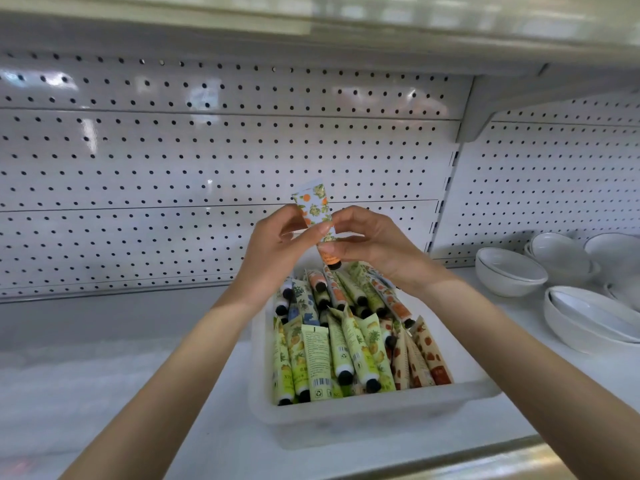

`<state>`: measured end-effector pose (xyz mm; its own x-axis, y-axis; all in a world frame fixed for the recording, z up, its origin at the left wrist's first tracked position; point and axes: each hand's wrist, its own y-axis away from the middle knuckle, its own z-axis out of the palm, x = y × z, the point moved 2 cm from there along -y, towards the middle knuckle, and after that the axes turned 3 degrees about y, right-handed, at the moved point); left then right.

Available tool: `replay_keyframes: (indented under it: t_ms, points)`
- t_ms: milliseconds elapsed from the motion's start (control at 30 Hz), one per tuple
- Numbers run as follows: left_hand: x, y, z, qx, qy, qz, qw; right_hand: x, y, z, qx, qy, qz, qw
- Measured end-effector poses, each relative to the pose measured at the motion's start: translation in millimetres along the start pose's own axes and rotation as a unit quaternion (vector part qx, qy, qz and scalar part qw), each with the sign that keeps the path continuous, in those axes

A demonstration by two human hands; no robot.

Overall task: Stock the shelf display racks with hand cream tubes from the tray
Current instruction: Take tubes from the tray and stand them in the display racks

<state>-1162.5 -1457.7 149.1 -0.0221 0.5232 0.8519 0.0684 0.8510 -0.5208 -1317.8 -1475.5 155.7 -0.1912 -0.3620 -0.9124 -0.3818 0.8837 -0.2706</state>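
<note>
Above the far end of the white tray (381,412) packed with hand cream tubes (349,344), both hands pinch one orange-flowered tube (314,209), cap down: left hand (277,249) at its middle, right hand (375,242) nearer the cap.

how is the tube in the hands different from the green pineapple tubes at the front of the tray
Print: the held tube is pale with oranges and white blossoms; the green pineapple tubes are yellow-green. Pose: the held tube stands nearly upright, pinched by the left hand and right hand; the green pineapple tubes lean packed in the tray. Shared: dark cap at the lower end.
</note>
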Motion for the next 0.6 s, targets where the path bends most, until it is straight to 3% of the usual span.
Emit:
replay_keyframes:
  t_ms: [133, 233, 300, 400, 600]
  points:
    - [0, 7, -6, 0.002, 0.003, -0.004, 1.0, -2, 6, -10, -0.048, 0.03, 0.037, 0.998]
    - [-4, 13, -16, 0.002, -0.001, -0.023, 1.0, 11, 12, -33, -0.058, 0.141, 0.095, 0.984]
    - [-8, 16, -21, 0.004, -0.01, -0.038, 0.999, 27, 16, -45, -0.065, 0.263, 0.14, 0.952]
    - [-13, 19, -24, 0.003, -0.012, -0.054, 0.998, 51, 23, -49, -0.083, 0.431, 0.193, 0.878]
    - [-18, 22, -23, -0.005, -0.009, -0.068, 0.998, 63, 25, -31, -0.09, 0.57, 0.231, 0.783]
